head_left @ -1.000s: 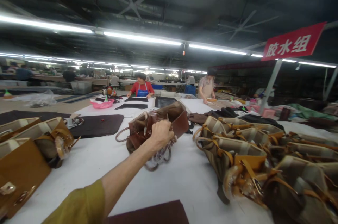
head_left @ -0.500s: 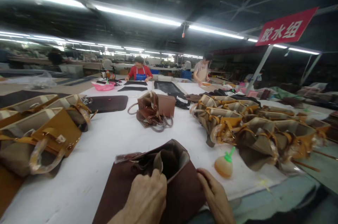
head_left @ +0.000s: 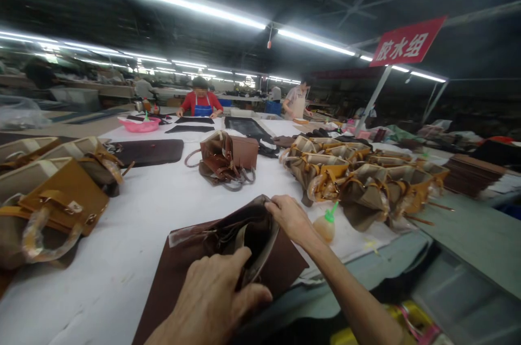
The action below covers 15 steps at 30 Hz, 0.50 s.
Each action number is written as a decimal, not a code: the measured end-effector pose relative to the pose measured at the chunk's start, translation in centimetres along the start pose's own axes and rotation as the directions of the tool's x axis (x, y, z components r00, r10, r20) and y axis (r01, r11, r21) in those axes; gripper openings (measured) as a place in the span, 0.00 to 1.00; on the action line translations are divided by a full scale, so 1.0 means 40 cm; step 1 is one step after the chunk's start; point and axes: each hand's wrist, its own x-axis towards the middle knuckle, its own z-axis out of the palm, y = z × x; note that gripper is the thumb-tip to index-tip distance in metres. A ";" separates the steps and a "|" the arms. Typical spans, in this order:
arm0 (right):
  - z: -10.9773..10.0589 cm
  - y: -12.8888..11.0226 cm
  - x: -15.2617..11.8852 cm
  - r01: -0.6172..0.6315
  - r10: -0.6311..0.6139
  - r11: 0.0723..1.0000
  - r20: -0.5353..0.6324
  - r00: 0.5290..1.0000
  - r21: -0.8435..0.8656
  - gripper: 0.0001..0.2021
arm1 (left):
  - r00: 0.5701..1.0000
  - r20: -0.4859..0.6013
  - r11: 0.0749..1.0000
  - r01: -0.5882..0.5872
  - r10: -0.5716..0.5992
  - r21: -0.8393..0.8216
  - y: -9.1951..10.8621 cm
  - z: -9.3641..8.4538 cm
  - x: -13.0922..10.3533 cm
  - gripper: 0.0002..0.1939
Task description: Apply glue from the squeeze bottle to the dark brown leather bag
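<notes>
A dark brown leather handbag (head_left: 166, 274) lies on the white-covered table in front of me, its mouth held apart. The grey-brown lining and an inner flap show inside. My right hand (head_left: 291, 217) pinches the upper right corner of the bag's rim between thumb and fingers. Over the near side of the opening is my left hand (head_left: 215, 291), its thumb spread away from the index finger; its other fingertips are partly hidden. A squeeze bottle (head_left: 324, 227) with a green nozzle and amber liquid stands just beyond my right forearm.
Several mustard-yellow bags stand in rows at right (head_left: 407, 182) and left (head_left: 87, 187). A finished-looking brown bag (head_left: 244, 152) sits ahead, near a dark panel (head_left: 152, 152) and a pink basin (head_left: 140, 125). Two people work across the table. A red sign (head_left: 407, 44) hangs at right.
My right hand has moved from the bag's right side up to its rim corner and grips it. My left hand's thumb and index finger have spread apart. The view has shifted right.
</notes>
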 end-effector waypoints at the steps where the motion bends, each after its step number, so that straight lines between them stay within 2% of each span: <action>1: -0.001 -0.001 0.009 -0.012 0.012 0.999 0.015 1.000 -0.030 0.11 | 0.997 -0.068 1.000 0.028 -0.029 -0.003 -0.002 -0.012 0.005 0.13; 3: -0.002 -0.004 0.024 -0.022 0.025 0.997 0.039 0.999 -0.078 0.12 | 0.973 -0.231 1.000 -0.004 0.009 0.019 -0.004 -0.034 0.031 0.12; 5: -0.002 -0.010 0.037 -0.016 0.023 0.993 0.062 0.998 -0.115 0.13 | 0.937 -0.306 0.986 -0.149 0.166 0.077 -0.001 -0.047 0.081 0.12; 6: -0.001 -0.015 0.042 -0.012 0.022 0.991 0.075 0.997 -0.131 0.13 | 0.930 -0.281 0.970 -0.215 0.238 0.109 0.000 -0.048 0.114 0.13; 7: 0.000 -0.022 0.048 -0.006 0.020 0.989 0.089 0.996 -0.146 0.14 | 0.941 -0.213 0.962 -0.240 0.264 0.133 0.000 -0.046 0.150 0.13; 9: 0.004 -0.034 0.059 0.007 0.013 0.985 0.118 0.993 -0.170 0.15 | 0.971 -0.074 0.964 -0.213 0.227 0.161 -0.005 -0.035 0.221 0.16; 11: 0.007 -0.044 0.072 0.025 0.003 0.983 0.149 0.989 -0.184 0.15 | 0.983 -0.009 0.969 -0.181 0.185 0.167 -0.020 -0.019 0.277 0.19; 13: 0.004 -0.045 0.087 0.038 -0.003 0.982 0.187 0.982 -0.186 0.15 | 0.986 0.041 0.973 -0.168 0.163 0.160 -0.044 -0.010 0.306 0.17; 15: -0.015 -0.036 0.107 0.040 0.003 0.983 0.232 0.973 -0.180 0.14 | 0.985 0.091 0.975 -0.159 0.146 0.156 -0.075 -0.019 0.304 0.10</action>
